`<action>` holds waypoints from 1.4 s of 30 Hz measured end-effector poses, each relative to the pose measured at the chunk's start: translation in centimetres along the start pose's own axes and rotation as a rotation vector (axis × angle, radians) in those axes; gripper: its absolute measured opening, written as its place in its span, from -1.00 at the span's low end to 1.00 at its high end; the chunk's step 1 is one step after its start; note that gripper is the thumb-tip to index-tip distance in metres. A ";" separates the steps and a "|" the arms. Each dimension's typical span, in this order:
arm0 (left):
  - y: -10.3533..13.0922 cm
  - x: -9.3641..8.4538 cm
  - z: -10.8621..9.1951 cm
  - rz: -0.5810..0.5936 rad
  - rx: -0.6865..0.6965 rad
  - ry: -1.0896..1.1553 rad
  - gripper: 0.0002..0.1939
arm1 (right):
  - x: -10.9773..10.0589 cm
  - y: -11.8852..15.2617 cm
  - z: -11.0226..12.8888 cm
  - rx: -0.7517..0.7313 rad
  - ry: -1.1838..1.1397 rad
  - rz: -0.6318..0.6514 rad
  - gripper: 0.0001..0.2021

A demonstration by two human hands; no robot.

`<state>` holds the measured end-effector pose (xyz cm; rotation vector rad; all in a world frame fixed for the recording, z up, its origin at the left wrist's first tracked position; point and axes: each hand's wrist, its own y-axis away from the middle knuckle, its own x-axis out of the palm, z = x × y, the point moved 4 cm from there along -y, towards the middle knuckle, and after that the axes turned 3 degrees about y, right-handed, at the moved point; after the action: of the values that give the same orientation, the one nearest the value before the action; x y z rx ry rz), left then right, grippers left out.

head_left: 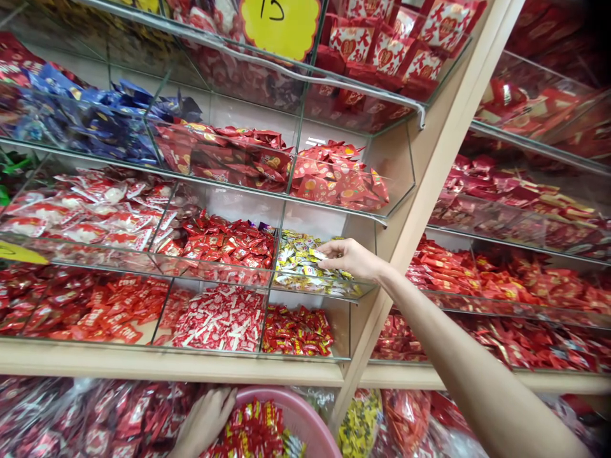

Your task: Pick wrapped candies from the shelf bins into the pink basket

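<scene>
My right hand (347,257) reaches into a glass-fronted compartment of small yellow-and-white wrapped candies (298,261). Its thumb and fingers are closed at the tips around one wrapped candy (316,254), just above the pile. Low in the view, my left hand (206,415) lies over the left edge of a pink plastic basin (312,407), its fingers bent at the rim; part of the grip is hidden. Inside the basin are red-and-yellow wrapped candies (252,425), with a few yellow-and-white ones at the right side.
Glass dividers split the shelves into bins of red candies (229,245), blue packets (95,117) and red packets (334,175). A wooden post (424,165) stands right of my hand's compartment. A yellow price tag (280,25) hangs above. Bagged candies (119,420) lie below the shelf.
</scene>
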<state>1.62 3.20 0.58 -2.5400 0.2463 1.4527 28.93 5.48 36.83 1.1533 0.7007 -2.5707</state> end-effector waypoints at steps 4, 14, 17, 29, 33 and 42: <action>0.0 -0.1 -0.1 0.003 -0.001 0.001 -0.58 | 1.1 -0.5 0.3 -0.077 0.164 0.014 -0.63; 0.0 0.2 0.2 -0.010 0.003 -0.031 -0.59 | 1.5 -0.7 -0.5 -0.064 0.118 0.145 -0.69; 0.0 0.0 -0.1 -0.007 0.010 -0.032 -0.60 | 1.8 -0.8 -0.6 -0.059 0.120 0.138 -0.71; 0.0 -0.1 -0.2 0.018 -0.013 -0.014 -0.59 | 2.0 -0.9 -1.5 -0.102 0.199 0.096 -0.77; 0.0 -0.1 -0.1 0.024 -0.023 -0.021 -0.59 | 1.9 -1.3 -1.3 -0.101 0.281 0.110 -0.83; 0.0 0.0 0.0 0.005 -0.021 -0.036 -0.59 | 1.9 -0.5 -0.1 -0.088 0.266 0.059 -0.75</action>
<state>1.59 3.19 0.54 -2.5286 0.2323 1.5098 27.53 5.90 35.54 1.4789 0.8137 -2.3368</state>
